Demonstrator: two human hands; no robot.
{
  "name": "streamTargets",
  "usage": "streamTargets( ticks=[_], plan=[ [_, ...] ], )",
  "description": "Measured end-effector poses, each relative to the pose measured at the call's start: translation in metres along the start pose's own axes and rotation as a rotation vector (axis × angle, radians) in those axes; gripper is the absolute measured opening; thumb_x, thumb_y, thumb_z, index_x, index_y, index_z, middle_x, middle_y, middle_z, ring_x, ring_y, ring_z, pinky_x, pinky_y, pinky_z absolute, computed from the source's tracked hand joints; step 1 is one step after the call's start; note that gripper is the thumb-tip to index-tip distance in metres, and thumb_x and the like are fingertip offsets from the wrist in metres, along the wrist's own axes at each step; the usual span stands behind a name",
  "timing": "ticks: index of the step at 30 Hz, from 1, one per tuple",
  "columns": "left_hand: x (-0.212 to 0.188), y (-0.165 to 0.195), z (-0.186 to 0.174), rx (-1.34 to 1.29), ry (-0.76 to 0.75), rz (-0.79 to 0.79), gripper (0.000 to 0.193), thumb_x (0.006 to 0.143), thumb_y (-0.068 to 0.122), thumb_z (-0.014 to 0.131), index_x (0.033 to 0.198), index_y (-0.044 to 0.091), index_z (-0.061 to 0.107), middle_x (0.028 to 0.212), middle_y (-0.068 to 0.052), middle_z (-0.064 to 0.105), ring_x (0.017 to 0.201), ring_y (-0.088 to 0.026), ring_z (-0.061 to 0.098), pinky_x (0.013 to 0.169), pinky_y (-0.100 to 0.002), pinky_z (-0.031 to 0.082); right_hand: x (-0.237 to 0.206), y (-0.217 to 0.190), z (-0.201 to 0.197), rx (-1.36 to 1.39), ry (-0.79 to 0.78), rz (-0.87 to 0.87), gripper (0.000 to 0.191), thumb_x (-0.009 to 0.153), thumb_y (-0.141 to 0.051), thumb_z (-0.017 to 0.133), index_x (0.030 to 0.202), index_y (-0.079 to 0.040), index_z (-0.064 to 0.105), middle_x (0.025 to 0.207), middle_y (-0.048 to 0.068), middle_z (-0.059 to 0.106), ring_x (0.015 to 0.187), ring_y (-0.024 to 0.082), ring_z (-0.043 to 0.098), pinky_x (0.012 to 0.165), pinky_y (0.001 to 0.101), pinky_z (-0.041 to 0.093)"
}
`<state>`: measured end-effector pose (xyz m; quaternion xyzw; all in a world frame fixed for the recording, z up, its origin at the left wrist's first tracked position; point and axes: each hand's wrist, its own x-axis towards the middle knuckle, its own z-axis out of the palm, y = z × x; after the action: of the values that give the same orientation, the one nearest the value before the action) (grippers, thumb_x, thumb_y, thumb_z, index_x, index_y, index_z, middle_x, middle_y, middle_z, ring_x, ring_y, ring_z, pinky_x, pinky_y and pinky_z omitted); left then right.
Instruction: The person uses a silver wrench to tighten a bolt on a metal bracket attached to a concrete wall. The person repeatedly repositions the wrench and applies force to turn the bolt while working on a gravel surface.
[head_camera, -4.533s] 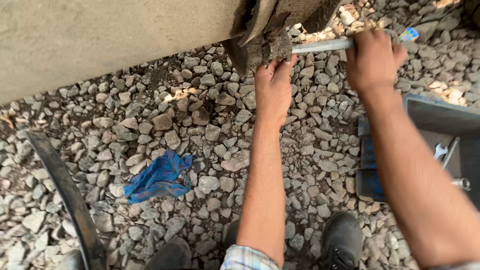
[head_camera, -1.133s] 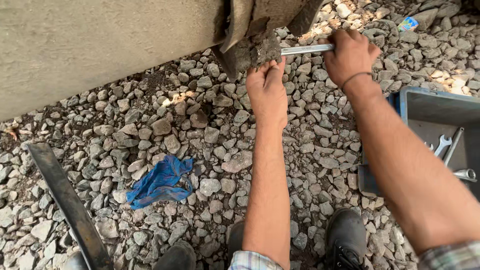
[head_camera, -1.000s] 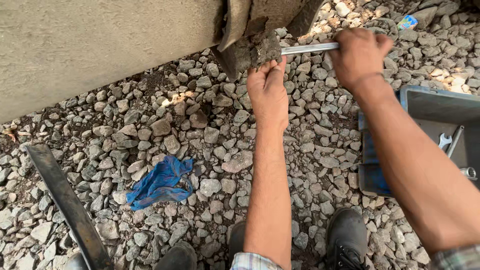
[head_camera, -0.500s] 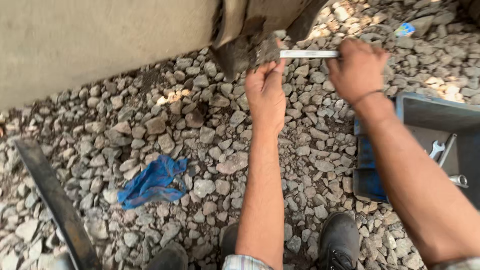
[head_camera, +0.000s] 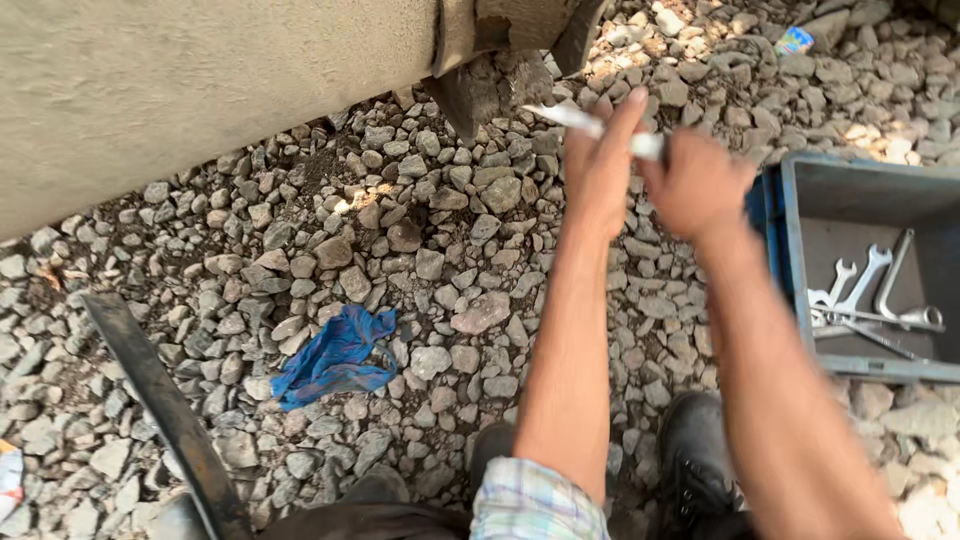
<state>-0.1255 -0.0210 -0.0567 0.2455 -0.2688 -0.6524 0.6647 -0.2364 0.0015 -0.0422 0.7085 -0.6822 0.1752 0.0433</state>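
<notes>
While both arms reach out over the gravel (head_camera: 420, 250), the two hands meet on a bright metal bar (head_camera: 575, 118) near the far edge of the scene. The right hand (head_camera: 695, 185) is closed around the bar's right end (motion blur softens the fingers, but the fist reads as clamped). The left hand (head_camera: 600, 165) touches the bar from below with fingers stretched up across it; whether it grips or only steadies it, I cannot tell. The bar's free left tip points toward a dark, dirt-caked bracket (head_camera: 495, 80) that hangs under a long pale beam (head_camera: 200, 90) filling the far left.

To the right, just beside the right forearm, sits a grey bin (head_camera: 800, 200) with several wrenches (head_camera: 865, 295) lying in it. A crumpled blue rag (head_camera: 335, 355) lies on the stones left of the left forearm. A dark flat strip (head_camera: 160, 400) slants across the near left. Two dark boots (head_camera: 695, 450) stand at the near edge.
</notes>
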Motion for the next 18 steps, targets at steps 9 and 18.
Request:
streamTargets(
  ticks=[9, 18],
  plan=[
    [-0.045, 0.041, -0.049, 0.321, 0.182, -0.205, 0.029, 0.106, 0.025, 0.046, 0.121, 0.003, 0.058, 0.083, -0.009, 0.065, 0.072, -0.018, 0.066, 0.067, -0.032, 0.057, -0.111, -0.03, 0.026, 0.448, -0.321, 0.359, 0.035, 0.1, -0.038, 0.064, 0.105, -0.004, 0.065, 0.068, 0.018, 0.066, 0.063, 0.035, 0.064, 0.06, 0.0447, 0.049],
    [-0.015, 0.043, -0.042, 0.115, 0.165, 0.051, 0.03, 0.107, 0.014, 0.051, 0.127, -0.008, 0.055, 0.121, -0.023, 0.07, 0.113, -0.031, 0.071, 0.097, -0.043, 0.06, -0.056, 0.002, -0.026, 0.512, -0.644, 0.216, 0.033, 0.09, -0.038, 0.07, 0.111, -0.012, 0.073, 0.071, 0.008, 0.073, 0.067, 0.02, 0.067, 0.064, 0.0369, 0.055]
  ],
)
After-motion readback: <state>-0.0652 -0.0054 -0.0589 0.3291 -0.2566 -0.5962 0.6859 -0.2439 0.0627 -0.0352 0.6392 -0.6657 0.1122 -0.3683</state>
